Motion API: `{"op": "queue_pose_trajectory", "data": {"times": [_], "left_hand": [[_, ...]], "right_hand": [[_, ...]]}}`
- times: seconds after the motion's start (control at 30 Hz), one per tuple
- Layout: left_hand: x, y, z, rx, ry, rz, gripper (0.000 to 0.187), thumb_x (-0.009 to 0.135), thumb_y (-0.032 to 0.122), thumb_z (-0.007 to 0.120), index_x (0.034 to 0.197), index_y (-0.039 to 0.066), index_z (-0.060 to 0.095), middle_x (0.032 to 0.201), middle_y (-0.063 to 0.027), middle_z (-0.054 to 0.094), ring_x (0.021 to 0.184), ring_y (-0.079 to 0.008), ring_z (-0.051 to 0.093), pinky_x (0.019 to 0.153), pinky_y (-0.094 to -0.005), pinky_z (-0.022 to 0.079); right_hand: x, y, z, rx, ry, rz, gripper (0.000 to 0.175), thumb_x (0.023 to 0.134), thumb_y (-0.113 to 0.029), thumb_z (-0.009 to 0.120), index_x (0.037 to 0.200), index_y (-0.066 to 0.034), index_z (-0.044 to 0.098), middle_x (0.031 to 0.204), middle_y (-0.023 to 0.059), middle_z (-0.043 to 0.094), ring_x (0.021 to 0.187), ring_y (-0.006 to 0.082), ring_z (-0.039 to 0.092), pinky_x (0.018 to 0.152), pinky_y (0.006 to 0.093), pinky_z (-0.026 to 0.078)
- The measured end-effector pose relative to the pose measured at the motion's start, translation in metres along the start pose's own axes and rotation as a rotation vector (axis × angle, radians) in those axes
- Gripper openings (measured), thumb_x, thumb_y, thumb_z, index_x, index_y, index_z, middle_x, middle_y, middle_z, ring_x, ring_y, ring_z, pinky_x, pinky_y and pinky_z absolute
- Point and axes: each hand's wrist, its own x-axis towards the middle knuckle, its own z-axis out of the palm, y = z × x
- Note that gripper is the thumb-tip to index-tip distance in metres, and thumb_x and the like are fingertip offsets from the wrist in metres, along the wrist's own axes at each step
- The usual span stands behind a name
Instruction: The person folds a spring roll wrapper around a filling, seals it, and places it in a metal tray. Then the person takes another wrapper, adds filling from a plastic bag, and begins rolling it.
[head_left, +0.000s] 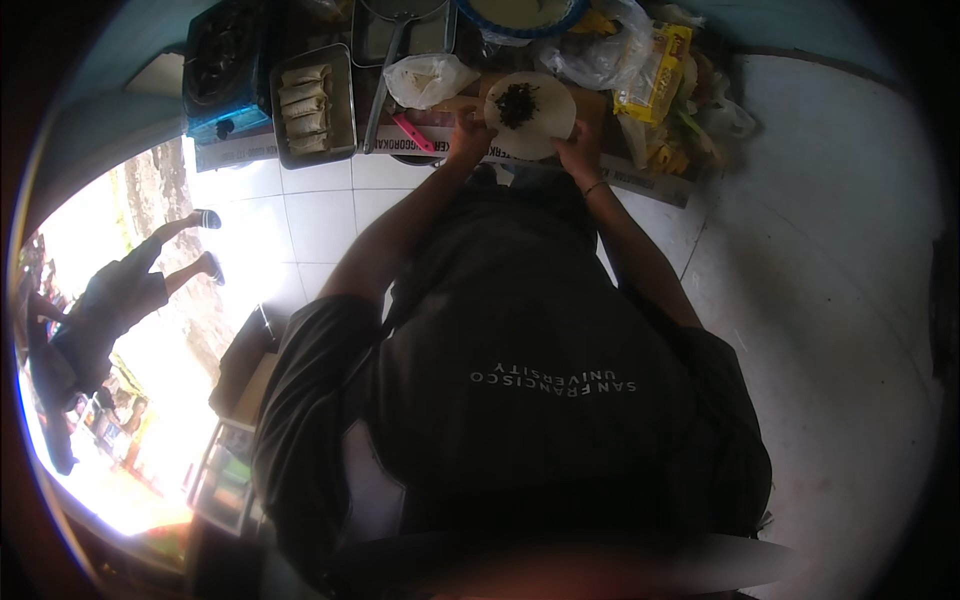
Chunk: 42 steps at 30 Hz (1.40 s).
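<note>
A round, pale, thin wrapper (535, 139) lies spread before me on a brown board (592, 109) near the table's front edge. Dark, shredded filling (517, 105) is heaped on its upper left part. My left hand (471, 141) pinches the wrapper's lower left edge. At the lower right edge, the fingers of my right hand (580, 154) hold it too. To the left of my left hand lies a knife with a pink handle (412, 133). A clear plastic bag (429, 79) with pale contents sits just beyond that hand.
Several pale rolls (306, 109) lie in a metal tray (341, 112), right of a blue stove (225, 75). A long-handled strainer (391, 75) rests across another tray. A blue-rimmed bowl (525, 28) stands behind; a yellow packet (660, 71) lies right. A person (112, 307) is at far left.
</note>
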Motion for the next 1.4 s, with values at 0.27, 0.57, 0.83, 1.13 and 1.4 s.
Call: {"op": "queue_pose_trajectory", "data": {"times": [0.27,0.57,0.83,1.13,1.4], "left_hand": [[0.012,0.02,-0.008,0.229,-0.059,0.036,0.063,0.075,0.025,0.078,0.13,0.006,0.056,0.109,-0.0171,0.07,0.104,-0.0318,0.068,0.091,-0.0408,0.053],[0.033,0.06,-0.002,0.37,-0.108,0.265,0.045,0.08,0.025,0.07,0.12,0.005,0.066,0.104,-0.0214,0.071,0.102,-0.0389,0.068,0.089,-0.046,0.054],[0.003,0.085,-0.004,0.467,-0.107,0.373,0.042,0.082,0.019,0.069,0.121,0.004,0.066,0.104,-0.0221,0.07,0.102,-0.039,0.068,0.088,-0.0457,0.054],[0.003,0.064,-0.002,0.362,-0.093,0.307,0.039,0.08,0.015,0.072,0.117,0.003,0.064,0.104,-0.0221,0.069,0.1,-0.0399,0.068,0.087,-0.0458,0.054],[-0.001,0.035,-0.005,0.335,-0.066,0.168,0.065,0.075,0.017,0.077,0.132,0.003,0.047,0.11,-0.0196,0.069,0.103,-0.0364,0.068,0.091,-0.0448,0.053]], "right_hand": [[0.006,-0.019,-0.01,0.113,-0.056,0.068,0.057,0.078,-0.01,0.078,0.128,0.002,0.052,0.115,0.0155,0.068,0.107,0.0225,0.067,0.091,0.036,0.053],[0.051,-0.038,-0.018,-0.029,-0.029,-0.134,0.047,0.077,-0.013,0.08,0.119,0.0001,0.063,0.111,0.0149,0.07,0.099,0.0245,0.069,0.087,0.0368,0.054],[0.06,-0.066,-0.015,-0.197,-0.056,-0.12,0.047,0.079,-0.02,0.08,0.12,-0.0045,0.065,0.102,0.0154,0.073,0.097,0.0261,0.071,0.085,0.0368,0.054],[0.081,-0.12,-0.019,-0.275,-0.271,-0.239,0.04,0.08,-0.023,0.078,0.116,-0.0093,0.066,0.103,0.0129,0.073,0.097,0.0307,0.071,0.083,0.0366,0.054],[0.083,-0.12,-0.008,-0.262,-0.351,-0.362,0.026,0.083,-0.019,0.076,0.105,-0.0078,0.067,0.1,0.0154,0.072,0.093,0.0339,0.07,0.078,0.0403,0.054]]}}
